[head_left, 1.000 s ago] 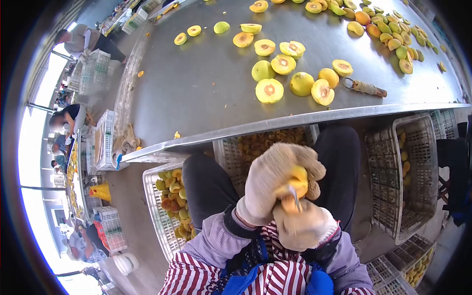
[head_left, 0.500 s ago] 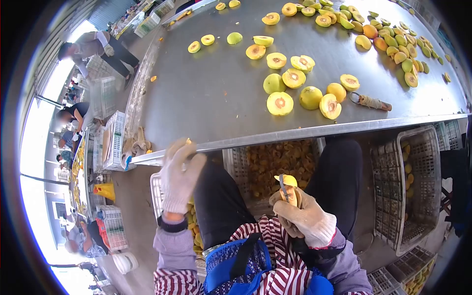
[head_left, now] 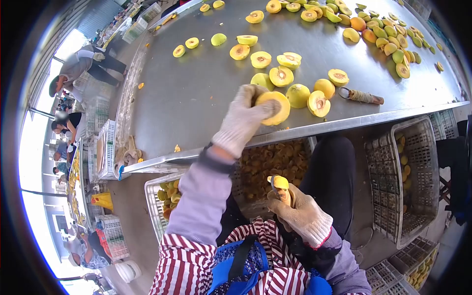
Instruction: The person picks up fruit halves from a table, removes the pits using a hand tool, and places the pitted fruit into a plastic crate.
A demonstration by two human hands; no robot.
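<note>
Head camera is looking down over the person's lap. Nearest, below the table's (head_left: 196, 108) front edge, the right hand (head_left: 301, 217) in a knit glove is clenching its fingers around a small blade (head_left: 283, 195). The blade is pointing up and away from the body, which seems the safer way to hold it. A yellow piece (head_left: 280, 182) is sitting on its tip; I cannot tell if it is flesh or stone.

Under the table, between the knees, the middle crate (head_left: 265, 162) is holding brownish stones and scraps. It is standing right below the hands, probably so that waste is dropping straight in. The left crate (head_left: 164, 199) with whole fruit and the right crate (head_left: 418, 172), nearly bare, are standing at either side, within arm's reach.

The left hand (head_left: 242, 119), also gloved, is reaching over the table's front edge and grasping a fruit half (head_left: 275, 106), its fingers curling around one side. The half is just above the table surface, near the front edge.

Just behind it, cut halves (head_left: 281, 74) are lying mostly face up, so their stones are showing. A spare tool (head_left: 363, 96) with a wrapped handle is lying to the right. On the table's far right part, a fruit pile (head_left: 388, 37) is waiting. Beyond the table's left end, other people (head_left: 73, 71) are bending over crates.
</note>
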